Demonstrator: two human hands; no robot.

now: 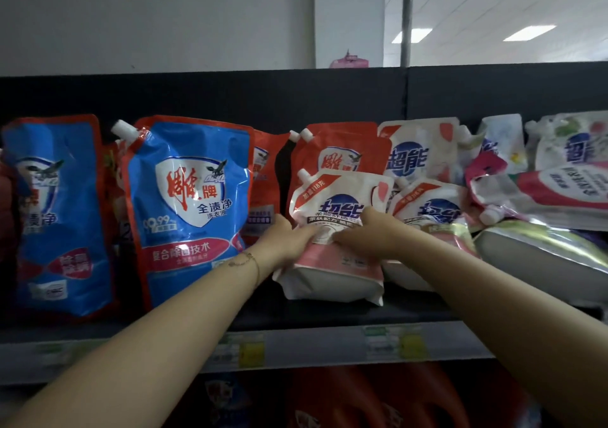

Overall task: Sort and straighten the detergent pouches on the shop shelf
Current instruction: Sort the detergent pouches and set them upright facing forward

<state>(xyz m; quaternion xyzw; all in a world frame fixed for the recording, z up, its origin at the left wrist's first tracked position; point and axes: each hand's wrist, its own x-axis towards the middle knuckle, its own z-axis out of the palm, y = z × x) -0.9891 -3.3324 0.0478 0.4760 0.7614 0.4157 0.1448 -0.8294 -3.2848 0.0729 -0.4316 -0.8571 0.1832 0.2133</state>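
Fingers of our left hand [284,241] and right hand [365,235] curl into the waist of a white-and-pink pouch [329,282], gripping it upright near the front edge of the shelf [312,345], mid-length. It reads 超能. Squeezed there, we judge it may slump forward off that edge. Beside it, a blue pouch [184,203] reads 雕牌 全渍净. At the right end lie fallen pouches [539,197].

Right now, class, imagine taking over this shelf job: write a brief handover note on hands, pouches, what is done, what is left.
Hands: left hand and right hand both grip the white pouch, upright at the shelf front.
At left blue pouches stand; a red pouch stands behind the white one.
Done: left side looks orderly.
Left: the pile at right lies tumbled; sort and stand it.
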